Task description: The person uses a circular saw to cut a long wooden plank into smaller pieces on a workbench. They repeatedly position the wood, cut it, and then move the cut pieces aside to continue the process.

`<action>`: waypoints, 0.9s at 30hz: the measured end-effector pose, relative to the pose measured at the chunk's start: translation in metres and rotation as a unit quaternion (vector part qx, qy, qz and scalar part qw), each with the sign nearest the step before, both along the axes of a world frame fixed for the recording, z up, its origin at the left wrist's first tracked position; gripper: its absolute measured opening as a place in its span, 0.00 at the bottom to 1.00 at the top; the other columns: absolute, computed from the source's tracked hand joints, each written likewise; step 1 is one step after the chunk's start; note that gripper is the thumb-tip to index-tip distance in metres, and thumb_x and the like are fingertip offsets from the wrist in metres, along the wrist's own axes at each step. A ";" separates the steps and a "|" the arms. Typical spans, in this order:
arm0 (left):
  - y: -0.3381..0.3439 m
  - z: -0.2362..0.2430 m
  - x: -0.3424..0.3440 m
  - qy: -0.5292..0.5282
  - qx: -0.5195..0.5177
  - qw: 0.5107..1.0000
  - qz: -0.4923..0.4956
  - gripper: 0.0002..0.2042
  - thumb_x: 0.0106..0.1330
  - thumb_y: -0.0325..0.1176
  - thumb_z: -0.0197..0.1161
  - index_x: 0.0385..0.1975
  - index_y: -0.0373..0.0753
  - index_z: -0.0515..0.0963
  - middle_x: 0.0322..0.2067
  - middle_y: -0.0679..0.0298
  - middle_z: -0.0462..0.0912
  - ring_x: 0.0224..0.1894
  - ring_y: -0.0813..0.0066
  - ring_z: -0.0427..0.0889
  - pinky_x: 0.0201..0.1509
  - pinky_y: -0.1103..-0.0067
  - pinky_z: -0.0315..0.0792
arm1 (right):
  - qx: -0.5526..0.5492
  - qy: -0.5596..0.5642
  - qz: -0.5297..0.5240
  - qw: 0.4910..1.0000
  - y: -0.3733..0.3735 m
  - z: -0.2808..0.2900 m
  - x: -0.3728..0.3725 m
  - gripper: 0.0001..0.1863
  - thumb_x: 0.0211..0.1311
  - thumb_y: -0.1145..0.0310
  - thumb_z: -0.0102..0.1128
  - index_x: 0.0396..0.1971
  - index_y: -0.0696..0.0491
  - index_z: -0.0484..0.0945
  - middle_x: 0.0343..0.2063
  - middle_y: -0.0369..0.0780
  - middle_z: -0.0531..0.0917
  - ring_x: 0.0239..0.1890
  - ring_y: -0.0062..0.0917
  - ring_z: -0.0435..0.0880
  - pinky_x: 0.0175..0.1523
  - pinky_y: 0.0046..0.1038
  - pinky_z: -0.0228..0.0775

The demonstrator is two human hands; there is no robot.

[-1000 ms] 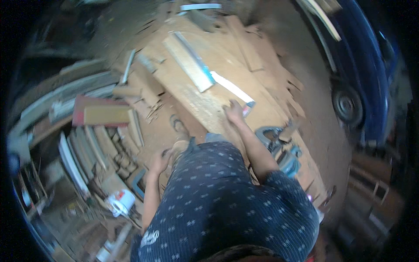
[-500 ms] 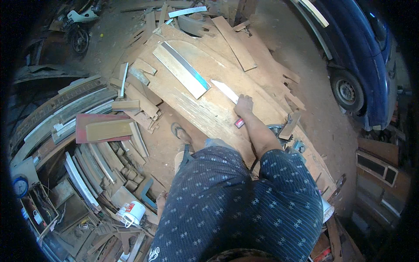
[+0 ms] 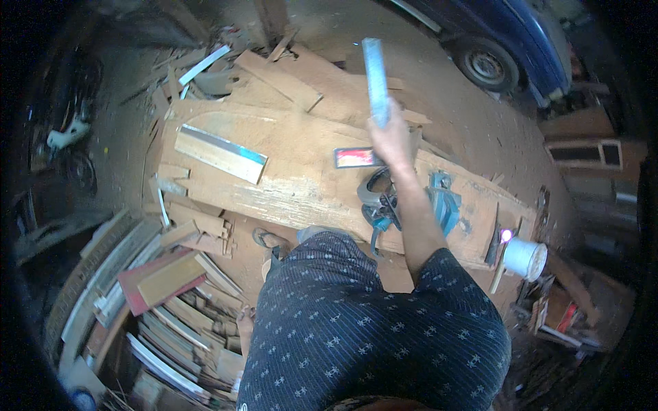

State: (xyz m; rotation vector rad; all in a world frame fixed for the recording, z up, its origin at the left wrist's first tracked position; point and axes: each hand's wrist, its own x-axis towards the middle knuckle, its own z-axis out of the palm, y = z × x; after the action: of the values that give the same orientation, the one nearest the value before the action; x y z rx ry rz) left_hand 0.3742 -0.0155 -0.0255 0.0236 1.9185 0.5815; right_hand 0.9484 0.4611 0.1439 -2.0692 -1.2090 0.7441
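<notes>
My right hand (image 3: 392,137) is closed round the corner of a try square (image 3: 375,85), raised above the sawdust-covered workbench (image 3: 295,198). The square's long silvery blade points away from me, somewhat blurred. Its short stock, red and white with a dark border, sticks out to the left of the hand. Beneath and beside my right forearm sits a teal circular saw (image 3: 445,205) with a round dark guard. Farther left on the bench lies a pale board (image 3: 216,159) with a dark, partly blue strip along its far edge. My left hand is out of view.
Loose planks (image 3: 281,81) and offcuts lie at the bench's far side. Stacked timber strips (image 3: 103,274) and a red panel (image 3: 164,281) fill the floor at left. A white bucket (image 3: 524,260) stands by the bench's right end. A blue car (image 3: 528,41) is parked at far right.
My right hand has lifted the try square off the bench and turned it clockwise, so its blade now points away from me. The view has swung right, bringing the saw fully into sight.
</notes>
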 end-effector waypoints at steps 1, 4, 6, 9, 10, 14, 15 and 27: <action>0.016 0.000 -0.011 -0.001 0.006 1.000 -0.006 0.13 0.73 0.46 0.59 0.37 0.42 0.78 0.28 0.67 0.82 0.31 0.76 0.81 0.36 0.76 0.76 | 0.040 -0.031 -0.042 0.998 -0.009 0.000 0.027 0.34 0.59 0.64 0.63 0.65 0.58 0.67 0.52 0.54 0.81 0.56 0.46 0.81 0.60 0.40 0.71; 0.075 0.016 -0.017 0.012 -0.028 0.999 -0.040 0.13 0.74 0.46 0.58 0.39 0.43 0.77 0.31 0.67 0.82 0.32 0.75 0.82 0.35 0.76 0.76 | 0.104 -0.108 -0.142 0.978 -0.051 0.005 0.106 0.34 0.57 0.63 0.64 0.63 0.59 0.69 0.46 0.56 0.83 0.50 0.49 0.83 0.57 0.43 0.72; 0.113 0.023 -0.018 0.055 -0.034 0.994 -0.087 0.12 0.74 0.46 0.58 0.42 0.43 0.76 0.34 0.67 0.82 0.32 0.75 0.82 0.35 0.75 0.77 | 0.108 -0.179 -0.193 0.959 -0.105 -0.018 0.168 0.31 0.58 0.62 0.64 0.61 0.60 0.72 0.47 0.56 0.83 0.50 0.49 0.83 0.57 0.43 0.72; 0.165 0.019 -0.027 0.016 0.000 0.982 -0.187 0.13 0.74 0.46 0.58 0.46 0.43 0.76 0.37 0.67 0.82 0.33 0.75 0.82 0.35 0.75 0.77 | 0.043 -0.238 -0.296 0.924 -0.209 -0.067 0.233 0.29 0.56 0.63 0.66 0.58 0.58 0.75 0.47 0.55 0.84 0.51 0.51 0.83 0.55 0.44 0.73; 0.167 0.019 -0.025 0.017 -0.001 0.983 -0.182 0.14 0.74 0.46 0.58 0.47 0.43 0.76 0.37 0.67 0.82 0.33 0.75 0.82 0.36 0.75 0.77 | 0.000 -0.221 -0.293 0.930 -0.234 -0.071 0.242 0.30 0.55 0.61 0.65 0.58 0.58 0.75 0.46 0.55 0.84 0.50 0.53 0.83 0.54 0.45 0.74; 0.216 0.018 -0.010 0.012 0.025 0.962 -0.272 0.14 0.73 0.47 0.59 0.41 0.42 0.76 0.36 0.67 0.82 0.33 0.75 0.83 0.34 0.77 0.75 | -0.137 -0.254 -0.324 0.901 -0.335 -0.116 0.291 0.33 0.54 0.54 0.65 0.58 0.58 0.75 0.42 0.56 0.85 0.49 0.54 0.83 0.53 0.47 0.76; 0.228 0.017 -0.004 0.021 0.007 0.956 -0.293 0.14 0.73 0.48 0.60 0.40 0.42 0.75 0.38 0.65 0.83 0.33 0.76 0.82 0.34 0.77 0.74 | -0.138 -0.262 -0.325 0.898 -0.347 -0.125 0.298 0.34 0.54 0.53 0.65 0.58 0.58 0.75 0.41 0.56 0.85 0.49 0.54 0.83 0.53 0.47 0.76; 0.243 -0.003 0.067 0.018 0.079 0.956 -0.281 0.14 0.72 0.44 0.61 0.47 0.41 0.78 0.41 0.66 0.84 0.35 0.75 0.84 0.37 0.78 0.74 | -0.066 0.205 0.258 0.942 -0.205 -0.028 -0.007 0.12 0.65 0.64 0.61 0.38 0.58 0.86 0.39 0.46 0.87 0.44 0.36 0.86 0.51 0.33 0.76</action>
State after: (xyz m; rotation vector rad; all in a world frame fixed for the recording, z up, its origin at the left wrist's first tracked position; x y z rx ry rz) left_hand 0.4409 0.2277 -0.0287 0.6650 1.7823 0.3433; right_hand 0.9412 0.2560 0.1159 -1.5770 -1.4918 1.4505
